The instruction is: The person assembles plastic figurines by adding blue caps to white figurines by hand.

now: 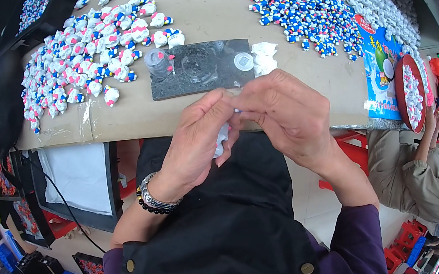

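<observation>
My left hand [199,134] is closed around a small white figurine [222,140], which shows only between its fingers. Meeting it at the fingertips, my right hand [287,113] pinches at the top of that figurine. Both hands hover over the near table edge, above my black apron [228,225]. Just beyond them lies a dark slab [202,67] with a clear cup [159,63] and a round lid [243,61] on it. A heap of white, pink and blue figurines [87,57] covers the table to the left.
A big pile of blue figurines [305,6] lies at the far right of the brown table [206,7]. A red bowl [411,91] of figurines rests on a blue sheet [380,59]. Another person [428,172] sits on the right. Racks of figurines stand at left.
</observation>
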A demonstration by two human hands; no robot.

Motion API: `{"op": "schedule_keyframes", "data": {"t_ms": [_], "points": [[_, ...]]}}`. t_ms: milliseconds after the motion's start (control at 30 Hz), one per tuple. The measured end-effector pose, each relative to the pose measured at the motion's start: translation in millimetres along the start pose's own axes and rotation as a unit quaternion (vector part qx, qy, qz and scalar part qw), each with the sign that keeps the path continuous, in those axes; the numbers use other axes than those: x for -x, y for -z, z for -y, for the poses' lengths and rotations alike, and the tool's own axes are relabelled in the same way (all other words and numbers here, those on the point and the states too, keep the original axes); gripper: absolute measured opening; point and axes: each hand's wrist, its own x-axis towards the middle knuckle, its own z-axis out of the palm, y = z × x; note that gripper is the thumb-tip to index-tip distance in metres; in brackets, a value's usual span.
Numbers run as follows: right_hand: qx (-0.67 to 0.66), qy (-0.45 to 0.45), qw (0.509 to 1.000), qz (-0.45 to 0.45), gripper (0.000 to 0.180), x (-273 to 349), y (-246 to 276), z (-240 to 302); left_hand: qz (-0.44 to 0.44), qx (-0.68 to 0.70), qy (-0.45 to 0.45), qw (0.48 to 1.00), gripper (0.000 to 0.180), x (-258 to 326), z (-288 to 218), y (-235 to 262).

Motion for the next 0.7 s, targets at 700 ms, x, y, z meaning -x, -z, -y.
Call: {"op": "schedule_keyframes", "data": {"t_ms": [700], "points": [[0.197,0.004,0.974,0.112,0.011,-41,6,-60,0.058,0.246,0.022,0.967,0.036,12,11,25]]}}
